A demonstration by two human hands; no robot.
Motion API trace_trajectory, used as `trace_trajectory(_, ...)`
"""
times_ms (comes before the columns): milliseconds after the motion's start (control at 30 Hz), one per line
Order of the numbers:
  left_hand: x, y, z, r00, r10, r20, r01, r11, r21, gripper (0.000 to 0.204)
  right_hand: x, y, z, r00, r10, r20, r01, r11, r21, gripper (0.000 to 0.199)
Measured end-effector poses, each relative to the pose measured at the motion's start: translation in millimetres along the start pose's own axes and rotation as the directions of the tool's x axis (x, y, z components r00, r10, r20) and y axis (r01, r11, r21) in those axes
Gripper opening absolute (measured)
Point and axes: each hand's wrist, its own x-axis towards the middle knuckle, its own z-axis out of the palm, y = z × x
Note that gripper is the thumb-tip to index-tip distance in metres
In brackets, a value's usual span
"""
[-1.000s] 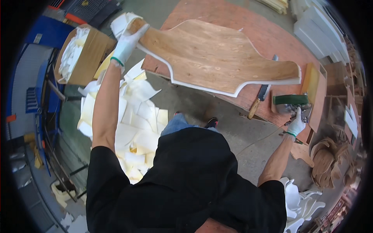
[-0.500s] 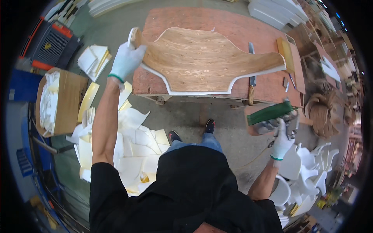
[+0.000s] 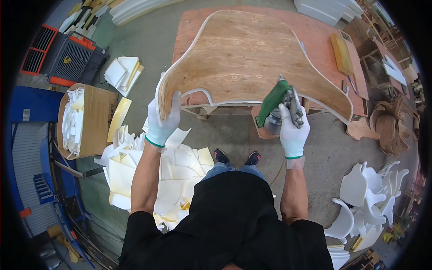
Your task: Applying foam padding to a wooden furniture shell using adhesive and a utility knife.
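A curved plywood chair shell, edged with white foam, is held up over the table's near side. My left hand is wrapped round its left wing, thumb on the inner wood face and fingers behind the rim. My right hand is closed round a spray gun with a green cover and a metal cup under it. The gun sits in front of the shell's near right edge; whether it touches cannot be made out. Both hands wear white gloves with green cuffs.
A reddish wooden table carries a yellow foam block and a pen. White foam sheets lie on the floor at left, beside a cardboard box. White shells and plywood shells are piled at right.
The shell has turned and tipped, showing more of its inner face and covering the knife on the table. My left hand came nearer; my right hand brought the spray gun leftward to the shell.
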Motion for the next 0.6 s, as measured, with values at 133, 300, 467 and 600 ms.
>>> trace_trajectory(133,-6.7,3.6,1.6,0.997,0.072,-0.036,-0.069,0.995,0.076,0.045,0.5,-24.0,6.1,0.993,0.027,0.114,-0.040,0.993,0.114,0.023)
trace_trajectory(300,-15.3,6.0,-2.9,0.996,-0.035,0.084,0.030,0.998,0.062,0.052,-6.6,-40.6,3.9,0.987,-0.017,0.162,-0.003,0.992,0.125,0.026)
trace_trajectory(467,-17.9,8.4,0.0,0.999,0.049,-0.001,-0.049,0.997,0.057,0.042,-11.4,-42.4,-3.1,0.994,-0.050,0.096,0.047,0.998,0.034,0.022)
trace_trajectory(600,-18.2,9.2,-1.0,0.996,0.080,-0.030,-0.078,0.995,0.055,0.041,-15.1,-41.2,-9.4,0.988,-0.007,0.154,-0.001,0.999,0.050,0.020)
